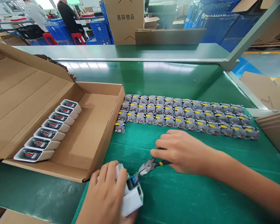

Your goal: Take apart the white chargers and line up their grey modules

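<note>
A white plastic housing (132,201) is gripped in my left hand (106,189) near the bottom centre, its open end turned toward the pliers. Dark and blue parts show inside that opening. My right hand (177,151) is closed round the handles of the pliers (148,166), whose jaw tips reach into the housing's opening. Whether the jaws pinch a part is too small to tell. Behind my hands, several grey circuit pieces (160,119) with yellow strips lie in rows on the green mat (177,193).
To the left, an open cardboard box (93,116) holds a slanted line of several white housings (49,133). A metal frame post (254,34) rises at the right, beside cardboard (275,127). Past the bench are a tall carton (126,25), blue crates (100,29) and two seated people.
</note>
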`<act>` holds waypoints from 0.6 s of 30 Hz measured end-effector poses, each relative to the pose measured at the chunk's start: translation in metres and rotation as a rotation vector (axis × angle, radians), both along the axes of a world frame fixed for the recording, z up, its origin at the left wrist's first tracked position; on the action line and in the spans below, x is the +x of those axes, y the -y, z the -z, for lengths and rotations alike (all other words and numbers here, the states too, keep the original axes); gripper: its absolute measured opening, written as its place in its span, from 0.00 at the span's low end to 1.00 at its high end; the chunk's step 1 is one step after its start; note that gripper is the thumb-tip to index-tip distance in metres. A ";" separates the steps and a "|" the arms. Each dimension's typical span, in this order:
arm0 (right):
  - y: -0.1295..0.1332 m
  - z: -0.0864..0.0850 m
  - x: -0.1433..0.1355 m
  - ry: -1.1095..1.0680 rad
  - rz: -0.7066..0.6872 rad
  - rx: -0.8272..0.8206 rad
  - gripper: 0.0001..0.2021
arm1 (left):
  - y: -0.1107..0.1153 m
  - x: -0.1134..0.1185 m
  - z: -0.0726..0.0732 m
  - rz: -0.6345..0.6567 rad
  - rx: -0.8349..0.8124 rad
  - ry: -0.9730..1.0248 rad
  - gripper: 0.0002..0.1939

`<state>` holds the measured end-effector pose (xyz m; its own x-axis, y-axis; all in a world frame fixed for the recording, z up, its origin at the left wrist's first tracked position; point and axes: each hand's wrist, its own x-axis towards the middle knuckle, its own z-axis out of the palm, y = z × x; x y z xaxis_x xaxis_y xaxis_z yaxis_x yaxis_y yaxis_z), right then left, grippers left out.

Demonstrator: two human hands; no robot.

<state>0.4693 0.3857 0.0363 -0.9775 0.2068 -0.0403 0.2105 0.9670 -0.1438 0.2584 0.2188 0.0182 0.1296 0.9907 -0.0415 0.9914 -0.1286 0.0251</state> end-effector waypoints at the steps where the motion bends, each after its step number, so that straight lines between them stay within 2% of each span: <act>1: -0.005 -0.005 0.007 0.019 0.055 -0.006 0.09 | 0.003 -0.006 0.003 0.028 0.018 -0.010 0.19; 5: -0.025 -0.013 0.031 0.149 0.289 -0.127 0.10 | 0.015 -0.021 0.013 0.124 0.071 -0.061 0.22; 10: -0.030 -0.005 0.044 0.276 0.454 -0.194 0.04 | 0.016 -0.018 0.017 0.062 0.078 -0.074 0.24; 14: -0.028 -0.008 0.038 0.185 0.424 -0.128 0.03 | 0.017 -0.021 0.019 0.137 0.106 -0.045 0.24; 18: -0.022 -0.002 0.017 0.088 0.295 -0.073 0.10 | 0.031 -0.012 0.022 0.018 0.117 -0.066 0.21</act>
<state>0.4863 0.4076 0.0381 -0.8681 0.4740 -0.1474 0.4948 0.8504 -0.1789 0.2466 0.1880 -0.0034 0.1486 0.9867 0.0655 0.9878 -0.1450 -0.0565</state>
